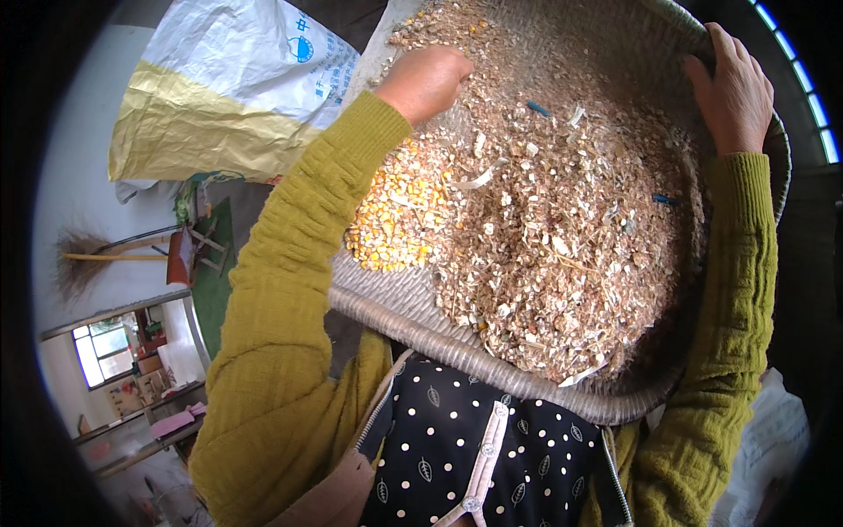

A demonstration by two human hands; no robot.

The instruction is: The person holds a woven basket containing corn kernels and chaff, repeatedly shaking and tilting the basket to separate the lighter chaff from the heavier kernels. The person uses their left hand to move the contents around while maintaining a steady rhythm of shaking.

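A woven wicker winnowing basket lies tilted before me, its near rim against my body. My right hand clasps the rim at the far right, thumb on the inner side. Over the left part of the basket, my left hand is curled with the fingertips turned down and hidden; whether they hold anything cannot be seen. Just below that wrist is a patch of yellow corn kernels mixed with pale flakes. A broad heap of brown and whitish chaff covers the middle and right. Two small blue pieces lie on it.
Beyond my left forearm stands a white and yellow woven plastic sack bearing writing. Farther left are a broom and a red dustpan-like object. A pale plastic sack sits at the lower right. A doorway shows a window.
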